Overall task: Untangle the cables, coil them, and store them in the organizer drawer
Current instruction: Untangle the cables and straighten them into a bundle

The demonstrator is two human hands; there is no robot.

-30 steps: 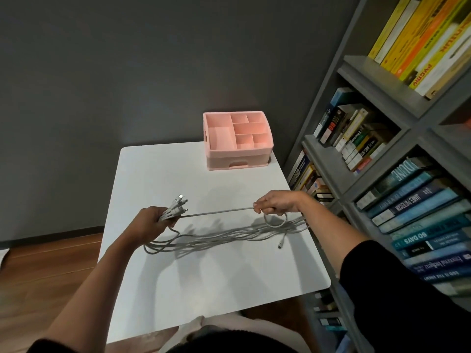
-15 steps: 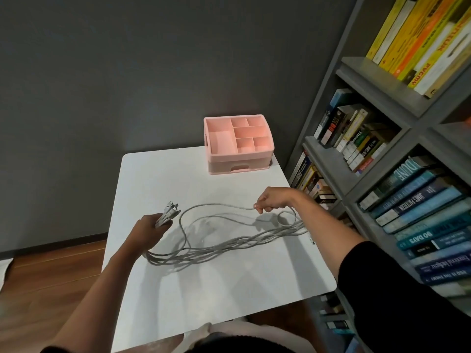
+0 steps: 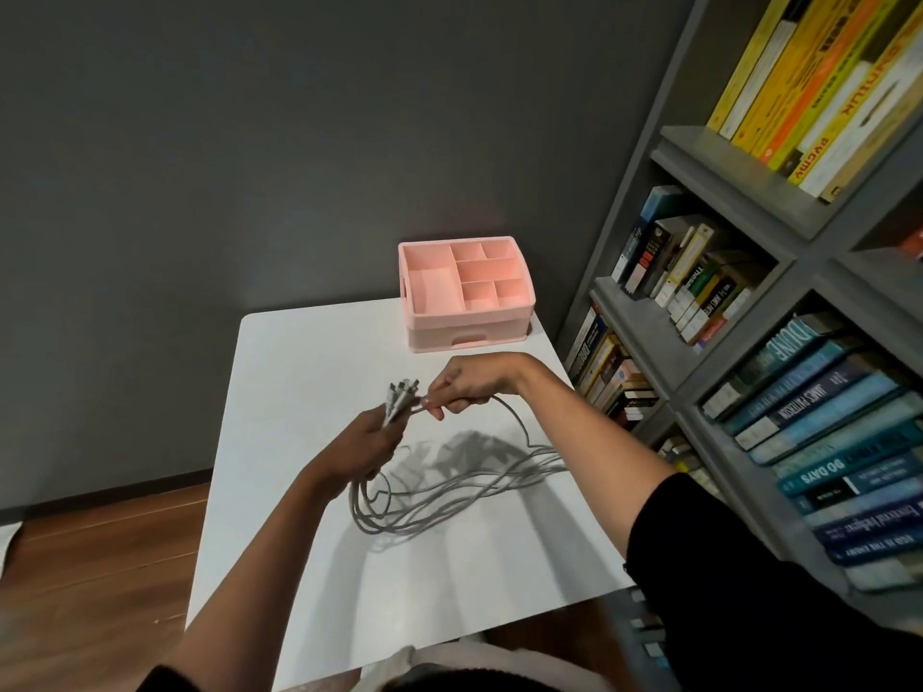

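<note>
Before the organizer (image 3: 467, 297), the left hand (image 3: 372, 442) grips the cables (image 3: 464, 496) by their plugs, the right hand (image 3: 469, 387) pinches one strand; loops lie tangled, nothing coiled yet, the drawer (image 3: 467, 339) unopened.

Our left grip (image 3: 372, 438) hangs mid-frame, fingers curled round the cables (image 3: 398, 399), and its bare forearm runs down to the lower left. Our right grip (image 3: 467, 384) sits just beside it, thumb and forefinger pinching 1 of them. That arm reaches in from the right in a black sleeve (image 3: 749, 566).
</note>
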